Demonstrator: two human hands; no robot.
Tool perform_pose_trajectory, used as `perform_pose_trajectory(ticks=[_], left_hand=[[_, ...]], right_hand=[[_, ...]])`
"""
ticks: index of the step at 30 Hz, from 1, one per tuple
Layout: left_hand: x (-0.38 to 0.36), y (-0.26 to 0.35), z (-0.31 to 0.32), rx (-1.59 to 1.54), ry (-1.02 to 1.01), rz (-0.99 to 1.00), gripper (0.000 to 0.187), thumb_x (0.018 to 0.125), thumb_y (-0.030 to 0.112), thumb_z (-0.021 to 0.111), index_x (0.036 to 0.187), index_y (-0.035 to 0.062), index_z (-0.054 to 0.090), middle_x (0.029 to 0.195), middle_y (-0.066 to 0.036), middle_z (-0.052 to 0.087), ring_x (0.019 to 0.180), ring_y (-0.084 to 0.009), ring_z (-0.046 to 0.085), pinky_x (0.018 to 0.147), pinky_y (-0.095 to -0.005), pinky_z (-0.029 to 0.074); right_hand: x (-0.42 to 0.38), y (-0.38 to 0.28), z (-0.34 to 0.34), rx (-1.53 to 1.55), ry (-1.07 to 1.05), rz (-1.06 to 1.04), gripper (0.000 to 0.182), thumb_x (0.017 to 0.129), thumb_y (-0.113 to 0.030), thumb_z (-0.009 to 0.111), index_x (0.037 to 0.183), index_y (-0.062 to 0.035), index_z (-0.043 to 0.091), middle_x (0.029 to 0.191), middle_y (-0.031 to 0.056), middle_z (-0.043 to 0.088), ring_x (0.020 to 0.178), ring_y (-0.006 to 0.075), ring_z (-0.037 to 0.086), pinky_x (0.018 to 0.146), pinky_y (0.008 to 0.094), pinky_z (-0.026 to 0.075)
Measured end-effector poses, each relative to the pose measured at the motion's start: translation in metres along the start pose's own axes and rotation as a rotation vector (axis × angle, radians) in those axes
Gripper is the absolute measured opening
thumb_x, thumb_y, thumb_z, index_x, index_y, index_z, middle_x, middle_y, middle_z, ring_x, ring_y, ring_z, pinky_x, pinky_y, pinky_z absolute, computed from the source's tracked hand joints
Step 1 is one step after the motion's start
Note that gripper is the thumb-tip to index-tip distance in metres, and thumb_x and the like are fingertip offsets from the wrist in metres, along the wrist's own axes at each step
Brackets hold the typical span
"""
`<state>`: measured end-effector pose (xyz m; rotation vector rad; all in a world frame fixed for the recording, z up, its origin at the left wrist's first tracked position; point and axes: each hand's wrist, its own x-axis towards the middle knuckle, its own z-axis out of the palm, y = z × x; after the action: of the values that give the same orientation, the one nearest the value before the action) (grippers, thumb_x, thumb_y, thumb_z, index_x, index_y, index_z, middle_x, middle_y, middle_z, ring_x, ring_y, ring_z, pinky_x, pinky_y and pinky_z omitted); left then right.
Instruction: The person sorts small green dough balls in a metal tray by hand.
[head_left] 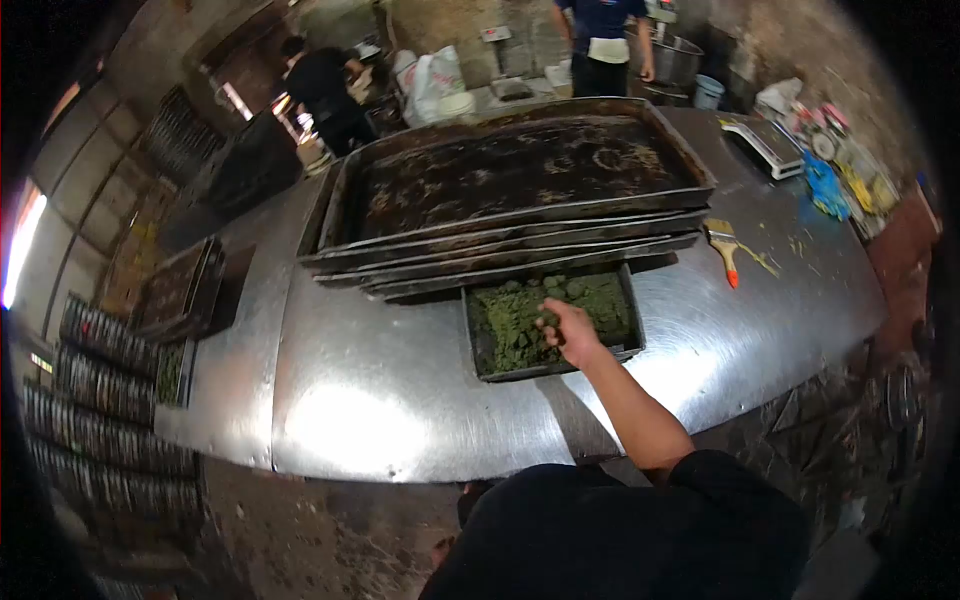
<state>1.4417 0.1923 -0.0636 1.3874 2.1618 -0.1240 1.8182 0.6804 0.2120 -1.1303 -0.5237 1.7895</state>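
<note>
My right hand [570, 331] is over a dark rectangular metal tray [480, 350], its fingers closed on a small green lump [547, 319]. Crumbly green material [510, 335] fills much of this tray, and several rounded green lumps [574, 289] lie along its far side. Just beyond, a stack of large, shallow, dark baking trays [510, 235] overhangs the smaller tray's far edge. My left hand cannot be made out; my dark-clothed body takes up the bottom of the view.
A brush [722, 247] with an orange-tipped handle lies on the metal table [360, 360]. Farther right are a flat scale [765, 148] and a blue plastic bag [825, 185]. More trays [180, 290] stand at left. Two people [325, 95] are beyond the table.
</note>
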Motion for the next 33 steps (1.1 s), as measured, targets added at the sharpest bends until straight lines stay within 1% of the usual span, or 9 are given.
perform_pose_trajectory(ticks=[5,7,9,17,19,25,28,30,33], left_hand=[[0.015,0.012,0.024,0.067,-0.204,-0.095,0.04,0.093,0.03,0.055,0.127,0.0109,0.055,0.132,-0.015,0.054,0.116,-0.0231,0.054,0.096,-0.0392,0.042],[0.013,0.013,0.03,-1.265,-0.265,-0.644,0.043,0.094,0.035,0.052,0.13,0.0103,0.053,0.137,-0.015,0.05,0.123,-0.0231,0.05,0.098,-0.0399,0.04],[0.007,0.019,0.032,-0.643,-0.098,-0.382,0.044,0.097,0.035,0.047,0.132,0.0085,0.051,0.141,-0.015,0.046,0.123,-0.025,0.048,0.099,-0.0397,0.038],[-0.027,0.072,-0.036,-0.132,-0.337,-0.455,0.044,0.1,0.032,0.043,0.137,0.0079,0.047,0.14,-0.015,0.047,0.121,-0.0303,0.051,0.097,-0.0449,0.043],[-0.039,0.083,-0.048,-0.73,-0.241,-0.829,0.04,0.099,0.028,0.045,0.131,0.005,0.053,0.122,-0.017,0.061,0.106,-0.029,0.06,0.088,-0.0435,0.048],[-0.03,0.012,0.037,-1.39,-0.133,-0.83,0.034,0.094,0.024,0.055,0.119,0.0002,0.06,0.083,-0.013,0.066,0.063,-0.023,0.061,0.052,-0.0345,0.045],[-0.048,0.084,-0.064,-1.01,-0.038,-0.759,0.033,0.093,0.024,0.058,0.117,0.0008,0.061,0.079,-0.011,0.066,0.056,-0.0191,0.058,0.046,-0.0321,0.04],[-0.047,0.083,-0.06,-1.152,-0.042,-0.855,0.033,0.093,0.024,0.058,0.117,0.0011,0.062,0.078,-0.01,0.066,0.057,-0.0188,0.058,0.047,-0.0323,0.042],[-0.045,0.083,-0.057,-1.256,-0.041,-0.914,0.034,0.092,0.024,0.059,0.117,0.0011,0.062,0.077,-0.009,0.066,0.059,-0.0183,0.059,0.05,-0.0325,0.044]], right_hand=[[-0.005,-0.011,0.014,-0.039,0.109,0.05,0.037,0.094,-0.038,0.056,0.07,-0.0112,0.05,0.058,0.0022,0.051,0.043,0.011,0.04,0.037,0.0265,0.026],[-0.008,-0.012,0.023,-0.106,0.064,-0.016,0.044,0.094,-0.039,0.056,0.062,-0.0139,0.04,0.051,0.0,0.043,0.038,0.0106,0.035,0.034,0.0284,0.021],[-0.002,-0.011,0.022,-0.164,-0.004,-0.013,0.039,0.094,-0.04,0.056,0.068,-0.0121,0.046,0.056,0.0028,0.048,0.041,0.0115,0.038,0.037,0.0279,0.025],[-0.006,-0.007,0.032,0.122,0.051,0.184,0.037,0.095,-0.041,0.053,0.084,-0.0055,0.055,0.073,0.0086,0.058,0.058,0.0143,0.049,0.046,0.0265,0.034],[-0.003,-0.008,0.029,0.081,0.051,0.219,0.037,0.095,-0.039,0.054,0.078,-0.0064,0.052,0.068,0.0075,0.055,0.053,0.0134,0.046,0.044,0.0262,0.032],[-0.006,-0.004,0.042,-0.087,-0.105,0.089,0.036,0.095,-0.038,0.056,0.072,-0.0106,0.05,0.063,0.0036,0.051,0.05,0.013,0.044,0.043,0.0268,0.033],[-0.025,0.005,0.078,-0.105,-0.198,0.062,0.031,0.095,-0.038,0.056,0.082,-0.01,0.057,0.071,0.0061,0.058,0.058,0.0152,0.053,0.048,0.0274,0.039],[-0.009,0.031,0.07,-0.084,-0.213,0.276,0.036,0.093,-0.044,0.056,0.094,-0.0079,0.06,0.078,0.0072,0.062,0.061,0.0167,0.056,0.048,0.0282,0.041],[-0.035,0.071,0.105,-0.253,-0.283,0.404,0.039,0.093,-0.045,0.055,0.076,-0.01,0.054,0.068,0.0073,0.058,0.052,0.0142,0.048,0.044,0.0259,0.034]])
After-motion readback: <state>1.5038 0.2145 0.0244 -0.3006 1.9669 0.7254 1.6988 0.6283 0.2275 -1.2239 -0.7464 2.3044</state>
